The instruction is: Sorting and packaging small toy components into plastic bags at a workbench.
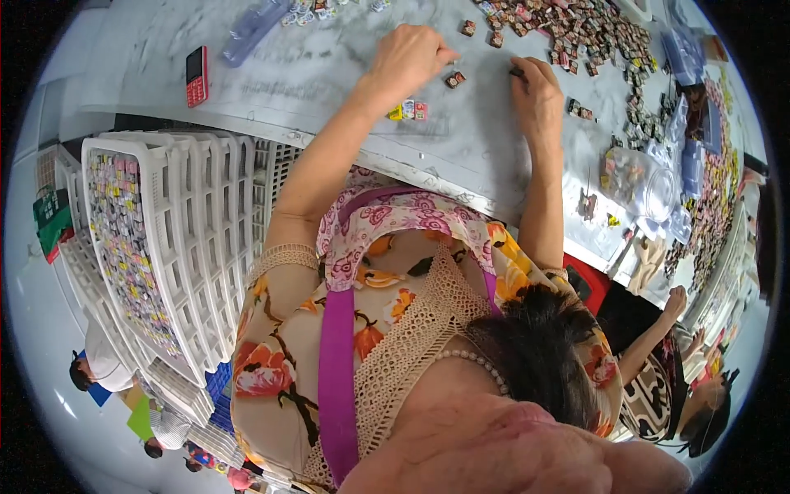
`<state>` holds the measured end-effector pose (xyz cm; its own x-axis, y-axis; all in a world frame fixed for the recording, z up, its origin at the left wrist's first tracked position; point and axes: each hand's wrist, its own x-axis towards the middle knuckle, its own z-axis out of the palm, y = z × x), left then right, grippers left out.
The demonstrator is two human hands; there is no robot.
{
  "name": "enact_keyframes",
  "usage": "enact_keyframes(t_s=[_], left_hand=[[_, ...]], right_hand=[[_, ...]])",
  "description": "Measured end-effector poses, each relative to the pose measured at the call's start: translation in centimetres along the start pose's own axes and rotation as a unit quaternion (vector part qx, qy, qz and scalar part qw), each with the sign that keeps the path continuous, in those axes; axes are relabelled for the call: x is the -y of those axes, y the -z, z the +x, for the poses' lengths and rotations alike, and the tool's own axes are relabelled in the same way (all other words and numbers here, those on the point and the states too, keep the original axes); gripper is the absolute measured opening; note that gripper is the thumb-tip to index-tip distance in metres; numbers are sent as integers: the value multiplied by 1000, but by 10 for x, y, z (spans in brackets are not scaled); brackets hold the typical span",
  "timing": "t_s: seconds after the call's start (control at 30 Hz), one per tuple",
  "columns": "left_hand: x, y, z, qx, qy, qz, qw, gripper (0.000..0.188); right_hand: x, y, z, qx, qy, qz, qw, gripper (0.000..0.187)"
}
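Note:
My left hand (403,62) is closed above the marble-patterned table (321,82), its fingertips pinched together. Whatever lies between them is too small to make out. To its right, my right hand (539,95) is curled with a small dark piece (517,72) gripped at the fingertips. Between the hands rests a small dark-brown printed block (455,79), and two similar blocks (496,39) lie farther back. Nearer the table edge, a short row of yellow, white and pink blocks (409,110) sits below my left hand. A few dark blocks (579,109) lie just right of my right hand.
A large heap of small blocks (576,33) spreads over the far right. Clear plastic containers (646,181) stand along the right side. At left are a red phone (197,76), a clear bluish tray (251,33) and stacked white crates (197,230). Another person's arm (654,333) shows at lower right.

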<state>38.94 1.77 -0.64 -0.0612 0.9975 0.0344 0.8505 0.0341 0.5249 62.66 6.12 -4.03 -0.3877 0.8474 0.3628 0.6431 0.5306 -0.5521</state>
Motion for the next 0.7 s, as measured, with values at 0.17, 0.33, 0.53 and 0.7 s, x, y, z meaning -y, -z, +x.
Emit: enact_keyframes(t_s=[0.17,0.33,0.53,0.7], left_hand=[[84,51,42,-52,98,83,990,21],[177,90,92,-94,94,58,989,25],[219,77,89,-101,90,38,990,23],[227,74,95,-118,-146,-138,972,23]], right_hand=[[14,15,17,-22,9,8,1000,30],[36,-3,53,32,43,129,990,27],[64,-74,176,16,202,137,970,24],[52,-127,276,-13,249,-31,968,17]])
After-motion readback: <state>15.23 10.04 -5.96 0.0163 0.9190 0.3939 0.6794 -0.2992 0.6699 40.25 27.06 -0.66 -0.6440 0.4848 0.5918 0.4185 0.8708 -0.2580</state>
